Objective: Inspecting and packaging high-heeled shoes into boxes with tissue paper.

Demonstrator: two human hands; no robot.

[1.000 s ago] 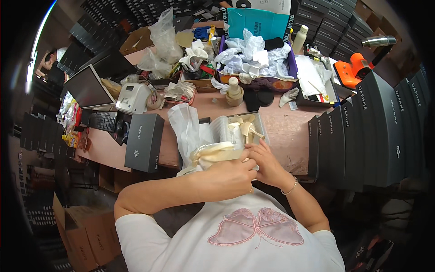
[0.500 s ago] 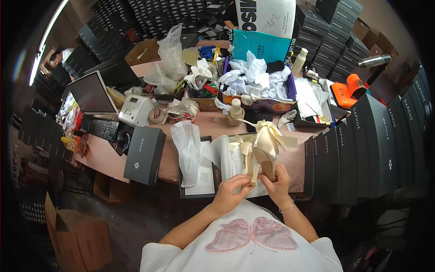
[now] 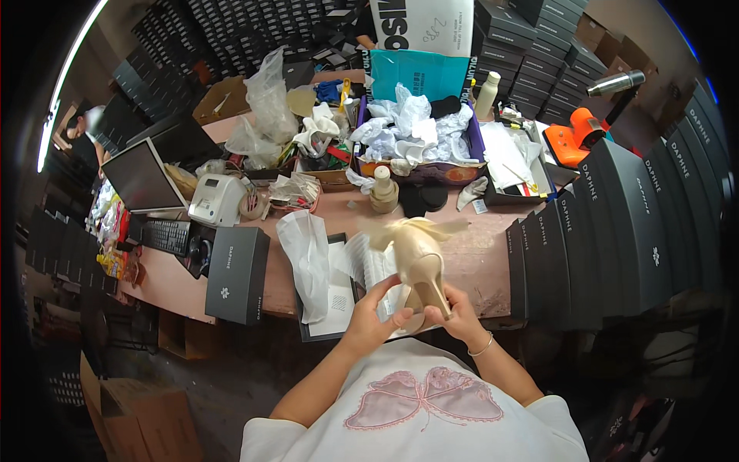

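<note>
A beige satin high-heeled shoe (image 3: 420, 248) with a pale ribbon bow is held up in front of me, its back and heel turned toward me. My right hand (image 3: 463, 314) closes round it near the heel. On the other side, my left hand (image 3: 376, 317) grips low, its thumb and fingers around a beige part that seems to belong to a second shoe, largely hidden. Beneath my hands is an open shoebox (image 3: 314, 333), with white ribbed packing (image 3: 379, 269) in it. White tissue paper (image 3: 304, 258) hangs over the box's left side.
A closed dark shoebox (image 3: 237, 277) stands left, near a keyboard (image 3: 165, 236) and monitor (image 3: 144, 177). Stacked shoeboxes (image 3: 608, 254) wall off the right. Behind the shoe are a cream bottle (image 3: 383, 192) and a purple-edged bin of crumpled paper (image 3: 481, 146). Another person is at far left.
The shoe has turned so its back and heel face me, and its bow is blurred by motion. My left hand's grip has opened wider around the lower part. The whole view has shifted slightly.
</note>
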